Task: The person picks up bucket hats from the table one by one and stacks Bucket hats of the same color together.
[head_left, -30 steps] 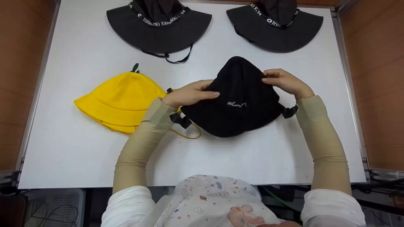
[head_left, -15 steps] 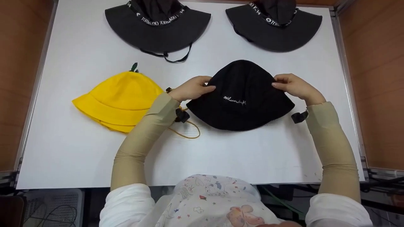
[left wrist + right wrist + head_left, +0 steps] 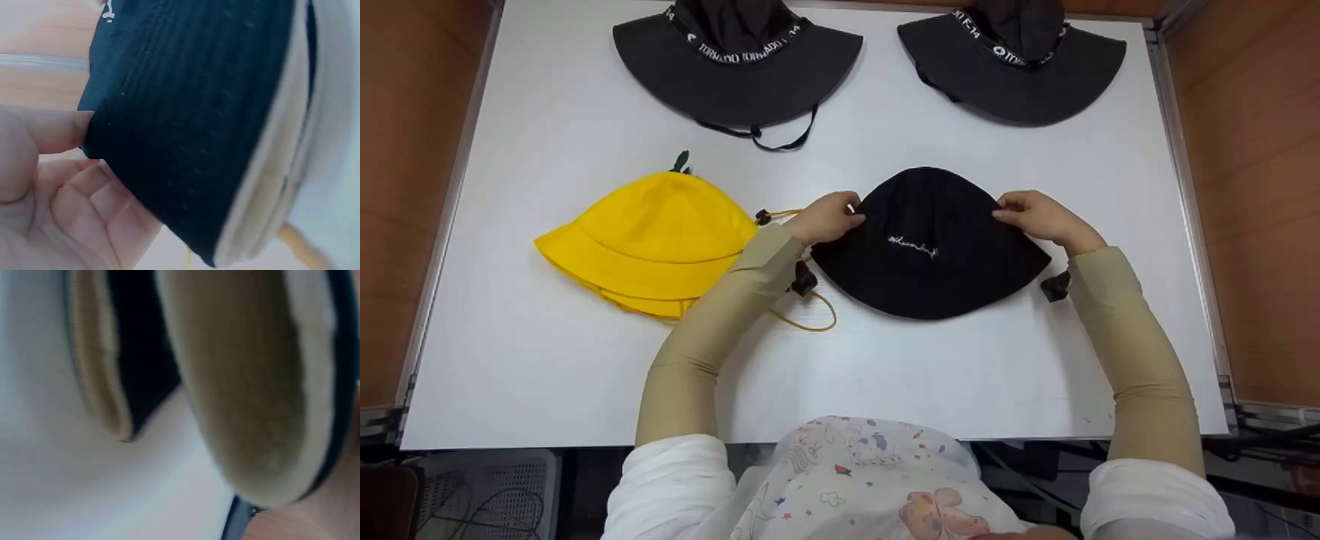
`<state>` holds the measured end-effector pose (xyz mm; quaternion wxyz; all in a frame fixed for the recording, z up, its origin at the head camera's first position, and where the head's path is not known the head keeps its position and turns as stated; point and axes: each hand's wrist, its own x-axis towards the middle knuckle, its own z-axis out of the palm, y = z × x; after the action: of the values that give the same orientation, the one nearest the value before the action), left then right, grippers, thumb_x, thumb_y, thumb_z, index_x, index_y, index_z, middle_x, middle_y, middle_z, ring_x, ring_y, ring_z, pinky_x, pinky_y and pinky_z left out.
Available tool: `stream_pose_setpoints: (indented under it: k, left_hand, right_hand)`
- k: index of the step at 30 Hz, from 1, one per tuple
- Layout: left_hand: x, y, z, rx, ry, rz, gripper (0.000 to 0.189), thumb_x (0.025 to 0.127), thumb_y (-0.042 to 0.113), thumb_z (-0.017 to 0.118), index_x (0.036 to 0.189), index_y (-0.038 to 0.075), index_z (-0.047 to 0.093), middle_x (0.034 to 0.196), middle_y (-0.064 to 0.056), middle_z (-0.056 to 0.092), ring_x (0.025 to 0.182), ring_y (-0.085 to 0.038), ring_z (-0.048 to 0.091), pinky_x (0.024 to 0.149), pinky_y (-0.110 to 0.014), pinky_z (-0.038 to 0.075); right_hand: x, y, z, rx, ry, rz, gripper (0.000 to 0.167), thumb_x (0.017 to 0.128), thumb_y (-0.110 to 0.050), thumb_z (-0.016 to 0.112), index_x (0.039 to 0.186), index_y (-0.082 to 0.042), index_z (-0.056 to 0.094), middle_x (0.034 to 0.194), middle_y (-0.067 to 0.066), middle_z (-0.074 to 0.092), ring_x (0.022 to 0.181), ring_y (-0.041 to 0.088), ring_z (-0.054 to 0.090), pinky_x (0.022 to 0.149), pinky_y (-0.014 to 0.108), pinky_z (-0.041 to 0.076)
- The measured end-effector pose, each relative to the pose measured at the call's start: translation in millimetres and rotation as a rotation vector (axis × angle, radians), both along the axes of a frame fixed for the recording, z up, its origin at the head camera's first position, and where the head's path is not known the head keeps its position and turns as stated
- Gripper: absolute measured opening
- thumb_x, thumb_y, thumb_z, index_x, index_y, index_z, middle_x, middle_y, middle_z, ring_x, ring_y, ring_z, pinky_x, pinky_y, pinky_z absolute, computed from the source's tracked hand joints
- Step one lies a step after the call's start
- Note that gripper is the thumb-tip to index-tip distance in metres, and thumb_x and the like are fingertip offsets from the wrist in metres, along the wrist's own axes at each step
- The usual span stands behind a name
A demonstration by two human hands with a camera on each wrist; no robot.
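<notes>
Between both hands is a black bucket hat (image 3: 934, 277) with white script stitched on its front, crown pointing away from me. My left hand (image 3: 829, 217) pinches its left side where crown meets brim, thumb on top. On the opposite side my right hand (image 3: 1039, 217) pinches it the same way. In the left wrist view the dark cloth (image 3: 185, 124) runs from between thumb and fingers down to a pale brim edge. The right wrist view shows the hat's cream lining (image 3: 242, 371), hanging over the white table (image 3: 169, 495). A yellow bucket hat (image 3: 652, 236) lies left of it.
Two dark wide-brimmed hats with lettered bands lie along the back, one at the left (image 3: 742, 86) and one at the right (image 3: 1024, 86). A yellow cord (image 3: 810, 326) from the yellow hat loops near my left wrist. Wooden panels (image 3: 1245, 202) flank the table.
The black hat has been turned level and spread, its brim straightened out, and brought down toward the table and slightly nearer me. Both hands keep hold of its sides; the other hats stay put.
</notes>
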<state>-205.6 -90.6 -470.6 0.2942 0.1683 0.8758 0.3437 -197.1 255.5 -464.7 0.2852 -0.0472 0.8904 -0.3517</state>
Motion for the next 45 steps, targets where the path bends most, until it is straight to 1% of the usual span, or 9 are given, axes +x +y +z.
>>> stream_pose_setpoints:
  k: [6, 12, 16, 20, 23, 26, 30, 37, 45]
  left_hand:
    - [2.0, -3.1, -2.7, 0.021, -0.017, 0.039, 0.03, 0.093, 0.022, 0.058, 0.112, -0.001, 0.057, 0.098, -0.011, 0.058, 0.086, -0.019, 0.051, 0.081, -0.031, 0.043]
    - [4.2, -7.5, -1.0, 0.047, -0.032, 0.033, 0.036, 0.087, 0.021, 0.067, 0.114, 0.0, 0.057, 0.082, -0.001, 0.051, 0.076, -0.013, 0.047, 0.07, -0.024, 0.039]
    - [6.2, -8.8, 5.9, 0.068, -0.037, 0.027, 0.035, 0.088, 0.018, 0.066, 0.116, 0.0, 0.056, 0.077, 0.001, 0.049, 0.072, -0.012, 0.046, 0.067, -0.023, 0.038]
    - [7.5, -10.2, 16.4, 0.114, -0.029, 0.035, 0.032, 0.088, 0.015, 0.066, 0.115, 0.0, 0.057, 0.072, 0.002, 0.048, 0.068, -0.011, 0.045, 0.066, -0.023, 0.037]
    - [6.9, -11.4, 20.3, 0.127, -0.01, 0.057, 0.029, 0.089, 0.013, 0.065, 0.113, 0.001, 0.057, 0.069, 0.002, 0.048, 0.065, -0.011, 0.044, 0.066, -0.022, 0.037]
    - [6.2, -11.4, 19.8, 0.104, 0.01, 0.071, 0.028, 0.09, 0.014, 0.064, 0.114, 0.001, 0.057, 0.072, 0.002, 0.05, 0.067, -0.011, 0.046, 0.069, -0.023, 0.038]
    - [6.4, -9.3, 13.3, 0.046, 0.033, 0.072, 0.029, 0.092, 0.014, 0.06, 0.117, 0.001, 0.056, 0.083, -0.005, 0.055, 0.075, -0.016, 0.049, 0.075, -0.029, 0.043]
    - [7.1, -4.2, 0.0, -0.082, 0.098, 0.05, 0.027, 0.094, 0.011, 0.054, 0.12, 0.001, 0.055, 0.11, -0.017, 0.062, 0.101, -0.029, 0.058, 0.092, -0.04, 0.044]
    - [8.3, 0.0, -5.4, -0.142, 0.143, 0.062, 0.025, 0.093, 0.013, 0.056, 0.116, 0.0, 0.056, 0.11, -0.016, 0.064, 0.103, -0.03, 0.06, 0.091, -0.04, 0.045]
  right_hand:
    - [1.0, -1, -6.9, -0.002, -0.006, -0.026, 0.023, 0.098, -0.026, 0.05, 0.095, -0.003, 0.055, 0.078, -0.004, 0.047, 0.079, 0.016, 0.042, 0.075, 0.032, 0.033]
    - [5.2, -10, 5.8, -0.018, -0.022, -0.03, 0.019, 0.099, -0.017, 0.049, 0.095, 0.001, 0.054, 0.079, -0.002, 0.047, 0.079, 0.018, 0.042, 0.074, 0.032, 0.033]
    - [6.0, -10, 11.1, -0.02, -0.021, -0.02, 0.018, 0.099, -0.014, 0.048, 0.098, 0.003, 0.054, 0.079, -0.002, 0.049, 0.078, 0.017, 0.043, 0.074, 0.031, 0.035]
    - [2.0, -3, 5.6, -0.027, 0.01, -0.017, 0.021, 0.099, -0.018, 0.05, 0.101, 0.001, 0.056, 0.08, -0.006, 0.051, 0.078, 0.012, 0.045, 0.075, 0.028, 0.036]
    - [-0.3, -1, 2.0, -0.043, 0.043, -0.024, 0.021, 0.098, -0.021, 0.051, 0.1, 0.0, 0.057, 0.078, -0.008, 0.052, 0.077, 0.01, 0.045, 0.075, 0.027, 0.035]
    - [-1.7, -2, -0.8, -0.046, 0.061, -0.035, 0.022, 0.098, -0.022, 0.052, 0.099, -0.001, 0.057, 0.077, -0.008, 0.052, 0.077, 0.011, 0.045, 0.075, 0.028, 0.035]
    - [-2.7, -4, -5.6, -0.015, 0.049, -0.036, 0.026, 0.098, -0.024, 0.05, 0.103, 0.0, 0.058, 0.078, -0.007, 0.053, 0.078, 0.013, 0.046, 0.076, 0.03, 0.036]
    - [-3.8, -8, -15.0, 0.051, 0.059, -0.013, 0.027, 0.098, -0.023, 0.05, 0.107, 0.001, 0.057, 0.078, -0.001, 0.051, 0.075, 0.016, 0.045, 0.074, 0.032, 0.037]
    - [-3.7, -11, -21.3, 0.103, 0.093, -0.004, 0.023, 0.098, -0.021, 0.05, 0.106, 0.0, 0.056, 0.082, 0.006, 0.053, 0.076, 0.019, 0.046, 0.073, 0.033, 0.037]
